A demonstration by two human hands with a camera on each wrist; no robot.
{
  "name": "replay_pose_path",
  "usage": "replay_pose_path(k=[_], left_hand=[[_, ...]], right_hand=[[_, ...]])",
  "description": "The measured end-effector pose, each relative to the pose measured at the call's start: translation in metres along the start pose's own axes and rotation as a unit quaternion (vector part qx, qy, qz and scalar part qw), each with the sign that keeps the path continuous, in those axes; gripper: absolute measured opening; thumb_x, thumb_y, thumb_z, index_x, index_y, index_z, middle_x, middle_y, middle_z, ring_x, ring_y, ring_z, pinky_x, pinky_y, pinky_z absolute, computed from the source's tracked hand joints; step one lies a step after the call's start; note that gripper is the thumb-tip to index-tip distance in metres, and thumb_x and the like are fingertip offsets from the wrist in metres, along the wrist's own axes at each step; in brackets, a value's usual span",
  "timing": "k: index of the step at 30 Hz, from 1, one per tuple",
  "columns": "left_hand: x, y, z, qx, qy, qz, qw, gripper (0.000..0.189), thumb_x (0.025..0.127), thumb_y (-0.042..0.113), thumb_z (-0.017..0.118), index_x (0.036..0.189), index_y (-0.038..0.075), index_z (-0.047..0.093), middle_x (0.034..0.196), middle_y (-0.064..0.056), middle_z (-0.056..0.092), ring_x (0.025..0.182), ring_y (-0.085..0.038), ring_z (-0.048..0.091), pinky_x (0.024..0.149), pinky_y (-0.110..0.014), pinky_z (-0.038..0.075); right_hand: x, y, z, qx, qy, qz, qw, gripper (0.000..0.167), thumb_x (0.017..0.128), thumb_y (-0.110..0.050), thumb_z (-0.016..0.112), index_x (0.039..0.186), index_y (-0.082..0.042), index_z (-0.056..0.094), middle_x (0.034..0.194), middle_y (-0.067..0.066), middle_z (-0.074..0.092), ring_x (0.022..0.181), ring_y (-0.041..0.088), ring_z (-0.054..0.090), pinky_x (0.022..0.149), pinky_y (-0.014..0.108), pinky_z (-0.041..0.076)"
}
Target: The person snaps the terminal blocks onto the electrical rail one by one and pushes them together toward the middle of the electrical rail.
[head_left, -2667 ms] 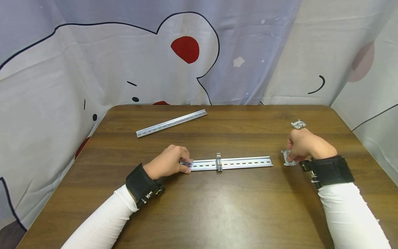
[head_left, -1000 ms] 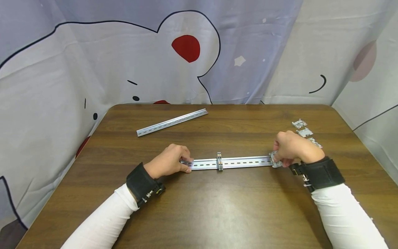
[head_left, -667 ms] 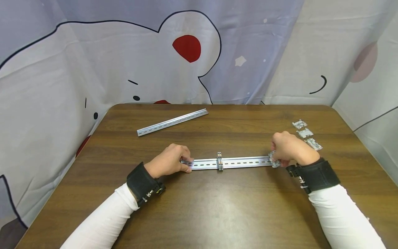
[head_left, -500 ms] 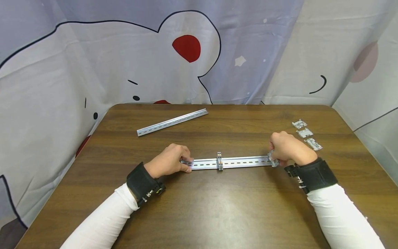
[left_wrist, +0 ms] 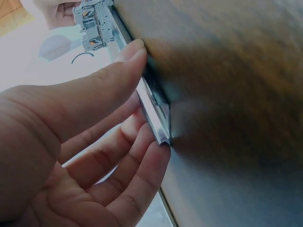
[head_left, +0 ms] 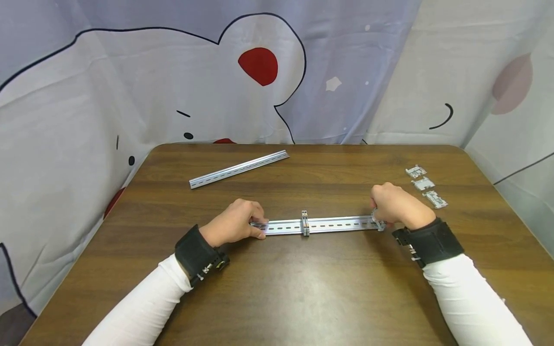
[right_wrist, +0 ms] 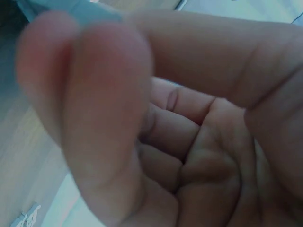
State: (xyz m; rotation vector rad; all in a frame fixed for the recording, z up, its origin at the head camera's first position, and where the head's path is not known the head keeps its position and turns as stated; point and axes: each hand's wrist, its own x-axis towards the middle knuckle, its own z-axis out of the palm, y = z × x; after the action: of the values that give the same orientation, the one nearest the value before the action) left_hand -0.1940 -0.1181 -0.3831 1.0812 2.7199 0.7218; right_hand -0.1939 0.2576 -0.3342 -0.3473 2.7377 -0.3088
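Note:
A slotted metal DIN rail [head_left: 337,224] lies across the middle of the table. My left hand [head_left: 237,222] grips its left end, thumb on the near edge and fingers along the far one, as the left wrist view shows. Thin grey terminal blocks [head_left: 305,223] stand upright on the rail near its middle; orange spots mark them in the left wrist view. At the rail's right end, my right hand [head_left: 400,207] pinches another grey terminal block [head_left: 379,224], which overlaps the rail end. Fingers hide most of that block; only a blurred grey part [right_wrist: 90,12] shows in the right wrist view.
A second DIN rail [head_left: 239,169] lies slanted at the back left of the wooden table [head_left: 277,288]. Flat at the right lie three loose pieces: a rear terminal block [head_left: 416,171], a middle block [head_left: 423,183] and a front block [head_left: 434,199]. A printed curtain hangs behind.
The right hand has picked up a terminal block from the table's right side and carried it left to the rail's right end. My left hand has stayed on the rail.

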Motion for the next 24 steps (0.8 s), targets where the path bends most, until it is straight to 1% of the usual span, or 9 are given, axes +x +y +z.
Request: replay_pose_path(k=[2, 5, 8, 11, 13, 17, 20, 22, 24], left_hand=[[0.000, 0.000, 0.000, -0.001, 0.000, -0.001, 1.0000, 0.027, 0.074, 0.019, 0.085, 0.097, 0.007, 0.078, 0.095, -0.001, 0.066, 0.078, -0.017, 0.057, 0.067, -0.026, 0.046], [0.000, 0.000, 0.001, -0.004, 0.000, -0.001, 1.0000, 0.027, 0.074, 0.018, 0.086, 0.098, 0.007, 0.078, 0.094, -0.001, 0.066, 0.078, -0.018, 0.058, 0.067, -0.025, 0.045], [0.000, 0.000, 0.001, -0.004, -0.001, 0.002, 1.0000, 0.028, 0.074, 0.018, 0.086, 0.099, 0.007, 0.078, 0.093, -0.001, 0.066, 0.078, -0.018, 0.058, 0.066, -0.025, 0.045], [0.001, 0.001, 0.000, -0.003, 0.000, 0.004, 1.0000, 0.029, 0.074, 0.018, 0.086, 0.099, 0.007, 0.078, 0.093, 0.000, 0.066, 0.078, -0.018, 0.058, 0.066, -0.025, 0.045], [0.001, 0.000, 0.000, -0.001, 0.001, 0.005, 1.0000, 0.029, 0.074, 0.018, 0.086, 0.099, 0.007, 0.078, 0.093, 0.000, 0.066, 0.078, -0.017, 0.057, 0.066, -0.025, 0.045], [0.001, 0.000, -0.001, 0.001, 0.000, 0.005, 1.0000, 0.029, 0.074, 0.018, 0.085, 0.100, 0.007, 0.077, 0.093, 0.000, 0.066, 0.078, -0.017, 0.057, 0.066, -0.025, 0.044], [0.000, 0.000, -0.001, 0.000, -0.002, 0.005, 1.0000, 0.029, 0.075, 0.018, 0.085, 0.100, 0.007, 0.077, 0.094, -0.001, 0.066, 0.078, -0.017, 0.056, 0.066, -0.025, 0.044], [0.000, 0.000, -0.002, -0.001, -0.002, 0.003, 1.0000, 0.029, 0.075, 0.018, 0.085, 0.100, 0.007, 0.077, 0.094, 0.000, 0.066, 0.078, -0.017, 0.056, 0.066, -0.025, 0.044], [0.000, 0.000, -0.002, 0.000, -0.002, 0.003, 1.0000, 0.029, 0.075, 0.018, 0.085, 0.100, 0.007, 0.077, 0.094, -0.001, 0.066, 0.078, -0.017, 0.056, 0.066, -0.025, 0.044]], right_hand=[[0.000, 0.000, -0.001, 0.001, -0.004, 0.003, 1.0000, 0.009, 0.079, 0.000, 0.069, 0.083, -0.002, 0.062, 0.079, 0.010, 0.063, 0.051, 0.018, 0.065, 0.060, 0.034, 0.050], [-0.003, 0.003, -0.003, 0.011, -0.016, -0.002, 0.9998, 0.008, 0.082, -0.007, 0.071, 0.079, -0.005, 0.064, 0.069, 0.005, 0.064, 0.050, 0.016, 0.064, 0.066, 0.035, 0.050], [-0.006, 0.010, -0.005, 0.049, -0.028, -0.016, 0.9983, 0.012, 0.086, -0.015, 0.071, 0.080, -0.005, 0.068, 0.061, 0.002, 0.064, 0.051, 0.016, 0.065, 0.062, 0.035, 0.054], [-0.009, 0.016, -0.009, 0.099, -0.036, -0.022, 0.9942, 0.020, 0.089, -0.021, 0.070, 0.089, -0.001, 0.072, 0.061, 0.003, 0.066, 0.054, 0.017, 0.066, 0.057, 0.033, 0.055], [-0.012, 0.020, -0.013, 0.125, -0.042, -0.019, 0.9911, 0.022, 0.090, -0.021, 0.069, 0.094, 0.000, 0.072, 0.064, 0.004, 0.067, 0.057, 0.019, 0.067, 0.055, 0.033, 0.056], [-0.014, 0.029, -0.019, 0.147, -0.062, -0.028, 0.9868, 0.024, 0.090, -0.019, 0.069, 0.099, 0.004, 0.069, 0.070, 0.007, 0.069, 0.061, 0.020, 0.068, 0.058, 0.034, 0.056], [-0.013, 0.037, -0.019, 0.185, -0.089, -0.043, 0.9778, 0.031, 0.090, -0.015, 0.069, 0.108, 0.010, 0.065, 0.076, 0.011, 0.071, 0.067, 0.023, 0.070, 0.061, 0.035, 0.057], [-0.011, 0.043, -0.019, 0.222, -0.111, -0.045, 0.9678, 0.035, 0.089, -0.013, 0.070, 0.111, 0.012, 0.062, 0.080, 0.013, 0.072, 0.072, 0.026, 0.071, 0.064, 0.036, 0.058], [-0.009, 0.048, -0.017, 0.255, -0.129, -0.043, 0.9574, 0.036, 0.087, -0.011, 0.071, 0.111, 0.013, 0.061, 0.083, 0.015, 0.072, 0.075, 0.027, 0.071, 0.066, 0.037, 0.058]])
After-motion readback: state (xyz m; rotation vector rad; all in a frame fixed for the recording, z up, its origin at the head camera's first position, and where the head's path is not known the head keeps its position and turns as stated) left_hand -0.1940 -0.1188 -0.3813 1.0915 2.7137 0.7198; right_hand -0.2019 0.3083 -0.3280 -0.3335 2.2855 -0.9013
